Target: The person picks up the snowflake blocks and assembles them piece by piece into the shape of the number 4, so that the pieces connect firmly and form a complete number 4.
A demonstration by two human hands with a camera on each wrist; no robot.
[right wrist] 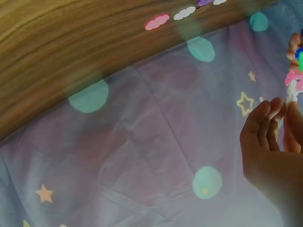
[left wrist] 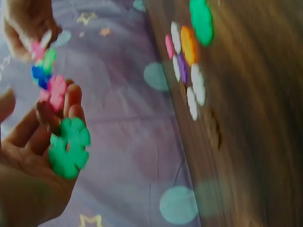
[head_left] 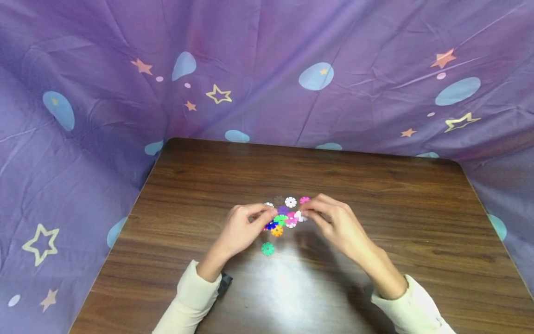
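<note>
Nearest are two cream sleeves (head_left: 196,288), one on each side of a chain of notched plastic discs (head_left: 280,220); a dark band (head_left: 225,284) shows at the left wrist; the left hand (head_left: 244,229) is at the chain's left, thumb and fingers bent in and pinching that end; the right hand (head_left: 340,225) is at the chain's right, thumb and fingertips nearly together on a white disc (head_left: 301,215) that forms the end piece; the chain hangs between the hands, raised off the table, with pink, green and blue discs along it; in the left wrist view a teal-green disc (left wrist: 70,147) shows beside the left palm, though whether it joins the chain I cannot tell.

On the near side of the chain a second green disc (head_left: 268,249) lies alone on the table; an orange disc (head_left: 276,231) appears just this side of the chain; beyond it lie loose purple (head_left: 282,210), brown, white (head_left: 290,202) and pink (head_left: 305,200) discs; under everything is a dark wood-grain table (head_left: 375,185), shiny with reflected light nearer than the chain; farthest, behind and at both sides, hangs a purple cloth (head_left: 258,41) printed with stars and pale blue shapes.
</note>
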